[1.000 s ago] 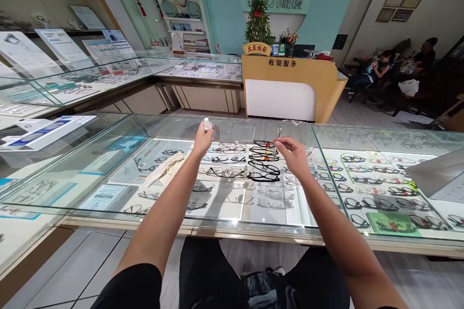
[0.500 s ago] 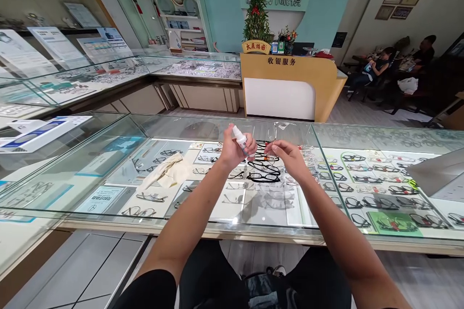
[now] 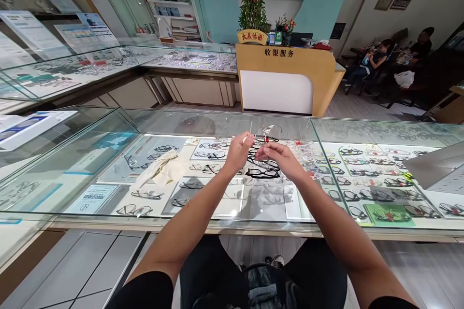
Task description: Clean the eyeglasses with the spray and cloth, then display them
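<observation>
My left hand (image 3: 238, 153) is closed around a small white spray bottle (image 3: 245, 139), which is mostly hidden by the fingers and now points away from me. Close to its right, my right hand (image 3: 282, 158) pinches a thin-framed pair of eyeglasses (image 3: 270, 129) by its lower part. The lenses stand up above the fingertips, in front of the bottle. Both hands are over the glass display counter (image 3: 217, 219). Black-framed eyeglasses (image 3: 263, 173) show just below the hands. A cream cloth (image 3: 170, 169) lies crumpled on the counter to the left.
Many eyeglasses (image 3: 389, 196) fill the case on the right, where a grey slanted panel (image 3: 438, 169) stands. White display boards (image 3: 36, 125) are at the left. Beyond the counter are a wooden cashier desk (image 3: 286, 60) with plants and two seated people (image 3: 377, 60).
My left hand has turned, so the spray bottle that faced up and left now points forward, largely behind the fingers. The view has tilted slightly down.
</observation>
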